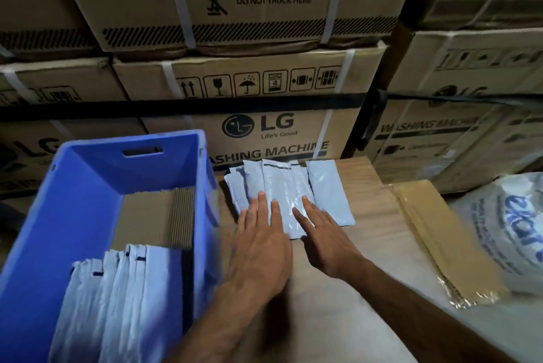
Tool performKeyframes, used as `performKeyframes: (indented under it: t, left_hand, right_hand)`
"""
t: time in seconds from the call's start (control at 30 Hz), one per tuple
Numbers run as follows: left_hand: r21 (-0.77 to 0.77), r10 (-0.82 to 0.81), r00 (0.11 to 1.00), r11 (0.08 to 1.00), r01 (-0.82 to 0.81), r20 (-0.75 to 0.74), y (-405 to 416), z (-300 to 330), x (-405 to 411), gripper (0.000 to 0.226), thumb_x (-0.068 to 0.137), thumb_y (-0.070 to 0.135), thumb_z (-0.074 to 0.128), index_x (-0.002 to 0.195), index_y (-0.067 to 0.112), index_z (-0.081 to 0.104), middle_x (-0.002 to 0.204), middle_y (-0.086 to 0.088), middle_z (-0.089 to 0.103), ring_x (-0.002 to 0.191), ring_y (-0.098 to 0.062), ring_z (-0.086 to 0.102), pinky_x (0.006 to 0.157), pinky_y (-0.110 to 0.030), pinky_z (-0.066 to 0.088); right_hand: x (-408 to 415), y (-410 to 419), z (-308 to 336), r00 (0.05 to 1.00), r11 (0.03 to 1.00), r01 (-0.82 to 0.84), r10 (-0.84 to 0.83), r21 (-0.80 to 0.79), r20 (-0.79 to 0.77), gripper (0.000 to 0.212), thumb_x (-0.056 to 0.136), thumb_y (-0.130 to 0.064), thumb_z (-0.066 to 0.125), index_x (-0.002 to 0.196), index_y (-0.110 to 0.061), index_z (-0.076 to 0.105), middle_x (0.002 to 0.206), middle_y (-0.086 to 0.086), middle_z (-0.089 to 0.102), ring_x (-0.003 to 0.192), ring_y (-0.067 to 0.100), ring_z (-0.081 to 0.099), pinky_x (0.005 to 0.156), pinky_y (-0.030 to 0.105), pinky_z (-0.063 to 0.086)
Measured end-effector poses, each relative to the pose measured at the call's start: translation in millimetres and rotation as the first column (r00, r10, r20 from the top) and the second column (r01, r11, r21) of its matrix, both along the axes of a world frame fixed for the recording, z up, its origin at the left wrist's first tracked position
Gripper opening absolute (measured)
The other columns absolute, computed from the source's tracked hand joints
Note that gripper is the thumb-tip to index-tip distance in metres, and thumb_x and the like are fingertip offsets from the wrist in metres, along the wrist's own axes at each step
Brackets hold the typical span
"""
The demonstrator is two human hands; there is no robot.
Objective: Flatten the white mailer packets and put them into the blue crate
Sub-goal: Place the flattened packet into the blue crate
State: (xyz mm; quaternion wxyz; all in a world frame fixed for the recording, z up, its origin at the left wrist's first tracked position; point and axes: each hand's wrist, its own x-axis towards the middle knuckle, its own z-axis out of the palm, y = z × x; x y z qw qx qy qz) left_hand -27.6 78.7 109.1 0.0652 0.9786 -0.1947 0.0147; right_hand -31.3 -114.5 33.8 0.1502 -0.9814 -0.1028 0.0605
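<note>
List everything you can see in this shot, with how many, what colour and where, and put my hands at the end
crate: one, blue, left of the table, open top.
packets in the crate: a stack, count unclear, white, at the crate's near end.
corrugated sheet: one, brown, on the crate's floor beyond the packets.
packets on the table: an overlapping spread, at least five, white, right of the crate.
table: one, light wood, under the spread.
clear-wrapped brown pack: one, brown, right part of the table.
printed plastic bag: one, white with blue lettering, far right.
cartons: several, brown, stacked behind the table.
left hand: flat, fingers straight, on the spread.
right hand: flat, fingers straight, on the spread.
</note>
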Motion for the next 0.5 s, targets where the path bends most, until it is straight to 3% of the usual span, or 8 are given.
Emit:
performKeyframes:
  t: [0.17, 0.27, 0.33, 0.5]
  left_hand:
    - [0.039, 0.144, 0.958, 0.990, -0.139, -0.248, -65.9, -81.0, 11.5, 0.067, 0.079, 0.035, 0.041, 0.125, -0.007, 0.066, 0.133, -0.032, 0.059, 0.117, -0.046, 0.064, 0.091, -0.059, 0.056]
    - [0.024, 0.230, 0.950, 0.973, -0.230, -0.214, -97.4, -135.0, 21.8, 0.071, 0.078, 0.039, 0.065, 0.129, -0.010, 0.061, 0.138, -0.036, 0.053, 0.125, -0.050, 0.057, 0.098, -0.061, 0.051]
    - [0.004, 0.291, 0.933, 0.955, -0.297, -0.210, -119.8, -158.2, 28.1, 0.084, 0.077, 0.045, 0.070, 0.138, -0.009, 0.054, 0.147, -0.036, 0.044, 0.135, -0.050, 0.047, 0.107, -0.061, 0.044]
    - [-0.031, 0.540, 0.819, 0.831, -0.556, -0.196, -161.0, -194.2, 49.8, 0.089, 0.092, 0.053, 0.047, 0.154, -0.007, 0.027, 0.164, -0.029, 0.013, 0.153, -0.043, 0.016, 0.124, -0.055, 0.015]
  right_hand:
    - [44.2, -54.0, -27.3, 0.992, 0.993, -0.101, 0.096, -0.068, -0.080, 0.074, 0.103, -0.021, 0.051, 0.163, -0.026, 0.008, 0.169, 0.003, -0.011, 0.158, 0.022, -0.001, 0.128, 0.040, 0.010]
    - [76.4, -70.5, -42.9, 0.975, 0.981, -0.177, 0.163, -0.082, -0.152, 0.086, 0.099, -0.020, 0.061, 0.163, -0.030, 0.003, 0.169, 0.002, -0.016, 0.158, 0.021, -0.004, 0.128, 0.037, 0.008]
    - [95.5, -76.9, -57.0, 0.964, 0.968, -0.235, 0.220, -0.090, -0.147, 0.089, 0.098, -0.021, 0.065, 0.163, -0.031, 0.006, 0.169, 0.001, -0.015, 0.158, 0.021, 0.004, 0.125, 0.034, 0.014]
    - [130.2, -85.7, -79.4, 0.937, 0.948, -0.310, 0.292, -0.070, -0.191, 0.095, 0.093, -0.032, 0.072, 0.162, -0.034, 0.008, 0.171, -0.001, -0.010, 0.155, 0.023, 0.018, 0.120, 0.033, 0.029]
